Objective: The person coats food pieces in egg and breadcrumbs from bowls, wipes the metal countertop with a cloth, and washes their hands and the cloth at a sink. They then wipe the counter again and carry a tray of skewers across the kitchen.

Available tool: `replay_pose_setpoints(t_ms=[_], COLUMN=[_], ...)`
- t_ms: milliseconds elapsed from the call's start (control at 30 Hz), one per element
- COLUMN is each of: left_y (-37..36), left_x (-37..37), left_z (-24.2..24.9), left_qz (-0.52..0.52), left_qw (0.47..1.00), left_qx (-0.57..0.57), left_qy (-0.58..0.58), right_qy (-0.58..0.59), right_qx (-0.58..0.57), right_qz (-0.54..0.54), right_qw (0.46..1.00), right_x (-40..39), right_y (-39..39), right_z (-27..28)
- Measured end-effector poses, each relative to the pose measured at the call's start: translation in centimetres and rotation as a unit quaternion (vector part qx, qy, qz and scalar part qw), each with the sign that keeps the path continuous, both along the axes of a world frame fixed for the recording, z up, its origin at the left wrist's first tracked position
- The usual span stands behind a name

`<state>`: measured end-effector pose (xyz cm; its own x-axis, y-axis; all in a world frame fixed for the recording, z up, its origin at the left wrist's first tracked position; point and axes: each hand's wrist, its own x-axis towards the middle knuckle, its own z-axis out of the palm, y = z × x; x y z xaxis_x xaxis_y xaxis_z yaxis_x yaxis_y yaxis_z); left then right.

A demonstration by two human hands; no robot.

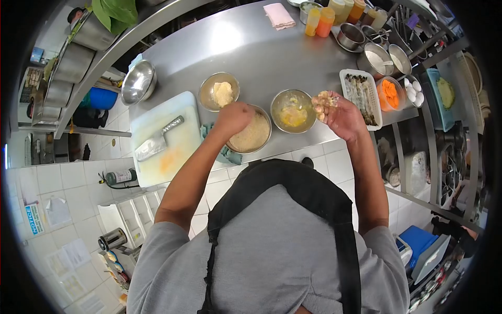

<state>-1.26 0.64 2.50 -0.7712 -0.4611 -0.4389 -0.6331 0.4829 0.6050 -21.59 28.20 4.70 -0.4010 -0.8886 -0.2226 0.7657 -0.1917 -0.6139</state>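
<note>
My left hand is closed above the left rim of a metal bowl of breadcrumbs; its fingertips are turned away, so anything in them is hidden. Just behind it stands a metal bowl with a pale yellow breaded lump in it. My right hand is raised at the right rim of a metal bowl that holds beaten egg. Its half-curled fingers are apart and thickly caked with crumbs and batter. I see no separate piece of food in them.
On the left, a knife lies on a white cutting board, beside an empty metal bowl. To the right are a white basket of shrimp, a tub of orange slices and eggs. Squeeze bottles stand at the back.
</note>
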Motion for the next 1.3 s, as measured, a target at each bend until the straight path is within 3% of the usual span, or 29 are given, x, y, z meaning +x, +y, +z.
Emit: replay_pose_setpoints(t_ms=[67,167,267,367,467,567,667,733,800,867,900,967,1000,1033,1067,1100,1133,1200,1300], left_y=[1.4,3.3,2.3,1.2,0.1,0.1,0.2,-0.5,0.0,1.8,1.3,2.1,2.5,2.7,3.1,3.3,3.3,3.1,2.9], left_x=[0.7,2.5,2.4,2.3,3.1,2.8,1.5,1.8,2.5,1.6,1.8,1.9,2.5,3.1,3.7,3.9,3.9,3.9,3.9], left_z=[0.6,-3.5,-5.8,-0.1,-0.7,-0.5,0.7,-7.0,-8.6,-5.0,-6.0,-2.0,-0.5,-1.0,-2.4,-3.6,-4.2,-4.9,-3.9], left_qz=[-0.135,-0.123,-0.089,-0.113,-0.113,-0.072,-0.005,-0.137,-0.124,0.022,-0.062,-0.106,-0.126,-0.137,-0.147,-0.156,-0.167,-0.186,-0.120], left_qw=[0.976,0.940,0.957,0.986,0.989,0.989,0.999,0.987,0.992,0.991,0.998,0.991,0.985,0.973,0.955,0.931,0.930,0.928,0.957], left_qx=[-0.168,-0.317,-0.277,-0.120,-0.087,-0.118,-0.008,-0.051,-0.006,0.126,-0.005,-0.076,-0.113,-0.184,-0.254,-0.323,-0.323,-0.322,-0.263], left_qy=[-0.030,0.015,0.007,-0.012,-0.021,0.050,0.046,0.068,0.038,-0.034,0.020,-0.007,-0.022,0.005,0.032,0.058,0.052,0.034,0.037], right_qy=[-0.003,-0.028,-0.027,-0.020,-0.022,-0.006,0.002,-0.005,-0.010,-0.004,0.018,0.137,0.195,0.385,0.526,0.652,0.758,0.779,0.788], right_qx=[-0.009,-0.017,-0.014,-0.008,0.003,0.000,0.001,0.007,0.017,0.028,0.029,0.140,0.193,0.269,0.310,0.342,0.363,0.381,0.406], right_qz=[0.005,0.005,0.011,0.012,-0.001,0.016,0.025,0.014,0.014,0.011,0.016,-0.014,-0.027,0.022,0.039,0.053,0.065,0.081,0.102], right_qw=[1.000,0.999,0.999,1.000,1.000,1.000,1.000,1.000,1.000,1.000,0.999,0.980,0.961,0.883,0.791,0.675,0.538,0.492,0.451], right_x=[-0.3,0.1,-0.1,-0.4,-0.5,-0.6,-0.9,-0.6,0.0,-0.3,-0.5,0.2,0.7,0.7,1.4,2.2,2.9,3.9,4.9], right_y=[0.0,-0.2,-0.2,-0.1,-0.2,-0.3,-0.4,-0.6,-0.9,-1.0,-1.2,-2.5,-3.3,-4.1,-4.9,-5.8,-6.4,-7.2,-8.3], right_z=[-1.1,-1.4,-1.6,-1.7,-1.8,-1.4,-1.4,-0.8,-0.5,-0.7,-1.0,-1.0,-1.2,-2.0,-3.0,-3.9,-4.9,-7.1,-7.4])
